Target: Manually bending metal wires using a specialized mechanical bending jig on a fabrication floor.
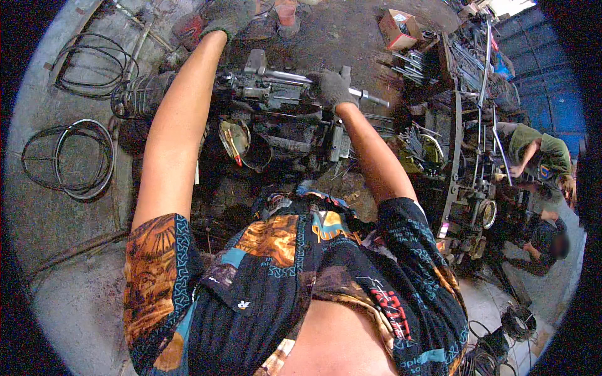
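In front of me stands a dark, greasy machine (254, 93) with bright metal rods running left to right. My left hand (233, 17), in a dark grey glove, reaches past its far left side, next to a dull red object (188, 28). The fingers of that hand are lost in shadow at the top edge. My right hand (329, 88), gloved alike, is closed around a shiny metal rod (370, 97) at the machine's right part. The rod's stepped end sticks out to the right of the glove. A round tin (235, 141) holding a red-tipped tool hangs low on the machine.
Coiled cables (94, 62) and wire loops (69, 160) lie on the floor at left. An open cardboard box (400, 30) stands at the far right, near a bundle of metal rods (414, 66). Two people, one in a green shirt (545, 153), work beside machinery at right.
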`<control>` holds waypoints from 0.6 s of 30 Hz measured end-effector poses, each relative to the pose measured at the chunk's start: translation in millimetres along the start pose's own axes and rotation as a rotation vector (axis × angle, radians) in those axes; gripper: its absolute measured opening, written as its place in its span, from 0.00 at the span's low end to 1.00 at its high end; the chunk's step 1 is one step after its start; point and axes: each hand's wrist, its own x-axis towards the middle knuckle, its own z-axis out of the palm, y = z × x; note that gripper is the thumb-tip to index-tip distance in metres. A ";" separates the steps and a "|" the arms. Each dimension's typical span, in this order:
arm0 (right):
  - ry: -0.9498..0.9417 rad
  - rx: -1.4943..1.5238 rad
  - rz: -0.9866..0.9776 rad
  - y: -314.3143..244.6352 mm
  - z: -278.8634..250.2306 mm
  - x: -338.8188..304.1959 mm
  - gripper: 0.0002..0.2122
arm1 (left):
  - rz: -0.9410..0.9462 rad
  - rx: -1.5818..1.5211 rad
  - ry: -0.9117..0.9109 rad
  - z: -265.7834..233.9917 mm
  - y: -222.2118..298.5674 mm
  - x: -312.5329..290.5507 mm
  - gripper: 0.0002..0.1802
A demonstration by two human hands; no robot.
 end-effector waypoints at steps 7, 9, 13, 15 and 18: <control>0.253 -0.216 -0.179 -34.7 18.8 -12.0 0.15 | -0.264 0.000 -0.103 -40.0 1.2 -23.8 0.32; 0.616 -0.037 -0.016 -7.6 50.4 -11.7 0.12 | -0.191 -0.042 -0.053 -35.2 19.1 -12.7 0.33; 0.188 0.237 0.233 -44.5 42.6 -16.1 0.12 | -0.211 0.077 0.045 -64.7 29.7 -38.8 0.33; 0.156 0.211 0.188 -57.4 31.6 -20.1 0.12 | -0.220 0.119 -0.011 -48.9 -0.5 -32.8 0.33; 0.155 0.183 0.155 -63.2 23.5 -29.3 0.10 | -0.244 0.106 -0.193 -41.4 -19.6 -25.9 0.33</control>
